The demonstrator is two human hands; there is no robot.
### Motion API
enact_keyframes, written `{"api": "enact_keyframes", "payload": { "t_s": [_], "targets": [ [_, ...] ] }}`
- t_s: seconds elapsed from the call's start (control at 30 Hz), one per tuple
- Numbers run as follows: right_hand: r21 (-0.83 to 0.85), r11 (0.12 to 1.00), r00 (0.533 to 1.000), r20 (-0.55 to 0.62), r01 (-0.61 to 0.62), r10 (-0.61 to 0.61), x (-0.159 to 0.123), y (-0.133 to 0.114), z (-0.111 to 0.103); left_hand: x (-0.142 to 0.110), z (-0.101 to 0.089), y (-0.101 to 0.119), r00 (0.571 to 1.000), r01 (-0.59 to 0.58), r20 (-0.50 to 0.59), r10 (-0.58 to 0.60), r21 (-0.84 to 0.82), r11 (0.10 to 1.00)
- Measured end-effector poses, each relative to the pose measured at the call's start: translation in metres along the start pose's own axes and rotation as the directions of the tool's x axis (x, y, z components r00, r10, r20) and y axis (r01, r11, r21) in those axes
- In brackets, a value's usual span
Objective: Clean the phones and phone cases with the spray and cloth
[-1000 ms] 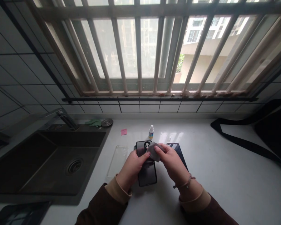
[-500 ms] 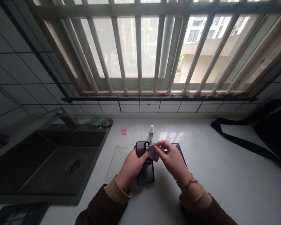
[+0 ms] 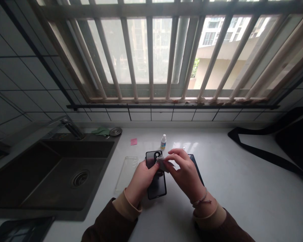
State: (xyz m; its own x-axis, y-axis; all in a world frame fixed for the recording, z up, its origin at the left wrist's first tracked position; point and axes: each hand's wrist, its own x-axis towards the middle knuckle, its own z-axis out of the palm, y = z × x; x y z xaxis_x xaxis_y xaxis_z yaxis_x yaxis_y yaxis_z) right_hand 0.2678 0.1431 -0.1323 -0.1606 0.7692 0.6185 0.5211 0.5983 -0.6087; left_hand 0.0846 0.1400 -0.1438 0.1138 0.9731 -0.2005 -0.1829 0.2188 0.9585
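Clock positions were read from the phone case, with 12 o'clock toward the window. At the near edge, toward 8 o'clock, a dark flat item [image 3: 24, 229] lay below the sink. The left hand [image 3: 140, 178] held the phone case [image 3: 157, 188] by its 9 o'clock side; its fingers were closed on the case, thumb over the upper part of the panel. The case had a black rim, a dark panel and a round camera section at its far end. Its far end was tilted slightly toward 11 o'clock. Whether a phone sat inside could not be told.

The right hand [image 3: 188, 171] came in from 4 o'clock, its fingers pinching a grey cloth [image 3: 162, 164] against the case, just below the camera section. The left thumb touched the cloth.

On the bench [image 3: 232, 188], a clear case [image 3: 125, 174] lay flat at 9 o'clock. A dark flat object [image 3: 197, 171] lay at 3 o'clock, partly hidden by the right hand. A small white bottle [image 3: 163, 142] stood upright near 12 o'clock; a pink note [image 3: 133, 142] lay at 11 o'clock.

Well apart at 9 o'clock was the sink [image 3: 50, 178], with a faucet [image 3: 72, 128], a green cloth [image 3: 100, 131] and a round metal piece [image 3: 115, 131] along its far rim. A black strap [image 3: 257, 148] lay between 2 and 3 o'clock. The barred window [image 3: 151, 60] closed the far side.
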Motion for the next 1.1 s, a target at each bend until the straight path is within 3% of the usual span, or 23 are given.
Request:
{"api": "enact_keyframes", "payload": {
  "t_s": [0.17, 0.27, 0.37, 0.47, 0.57, 0.73, 0.87, 0.97, 1.1],
  "targets": [
    [0.030, 1.000, 1.000, 0.007, 0.007, -0.007, -0.001, -0.003, -0.001, 0.001, 0.000, -0.001, 1.000, 0.003, 0.004, -0.003, -0.007, 1.000],
    [0.036, 0.990, 0.989, -0.039, -0.139, 0.140, 0.000, 0.001, -0.002, 0.001, 0.000, -0.001, 1.000, 0.031, 0.003, -0.031, -0.005, 0.999],
    [0.128, 0.905, 0.914, 0.024, -0.406, 0.406, 0.001, 0.008, -0.003, 0.000, 0.001, -0.001, 0.997, 0.070, 0.029, -0.070, 0.012, 0.997],
    [0.251, 0.749, 0.787, 0.267, -0.614, 0.556, 0.003, 0.014, -0.002, -0.003, 0.001, 0.001, 0.992, 0.110, 0.063, -0.112, 0.024, 0.994],
    [0.354, 0.595, 0.691, 0.425, -0.721, 0.585, 0.003, 0.017, -0.002, -0.005, 0.001, 0.004, 0.978, 0.170, 0.116, -0.171, 0.020, 0.985],
    [0.461, 0.420, 0.620, 0.502, -0.782, 0.603, 0.005, 0.014, -0.006, -0.009, 0.001, 0.012, 0.950, 0.243, 0.218, -0.223, -0.071, 0.967],
    [0.460, 0.247, 0.513, 0.650, -0.853, 0.561, 0.006, 0.010, -0.010, -0.011, 0.000, 0.015, 0.936, 0.283, 0.252, -0.246, -0.121, 0.951],
    [0.465, 0.223, 0.508, 0.688, -0.857, 0.518, 0.005, 0.011, -0.011, -0.011, -0.001, 0.015, 0.932, 0.301, 0.252, -0.261, -0.135, 0.944],
    [0.451, 0.279, 0.522, 0.620, -0.848, 0.586, 0.003, 0.016, -0.010, -0.009, -0.001, 0.012, 0.932, 0.309, 0.245, -0.269, -0.142, 0.940]
  ]
}}
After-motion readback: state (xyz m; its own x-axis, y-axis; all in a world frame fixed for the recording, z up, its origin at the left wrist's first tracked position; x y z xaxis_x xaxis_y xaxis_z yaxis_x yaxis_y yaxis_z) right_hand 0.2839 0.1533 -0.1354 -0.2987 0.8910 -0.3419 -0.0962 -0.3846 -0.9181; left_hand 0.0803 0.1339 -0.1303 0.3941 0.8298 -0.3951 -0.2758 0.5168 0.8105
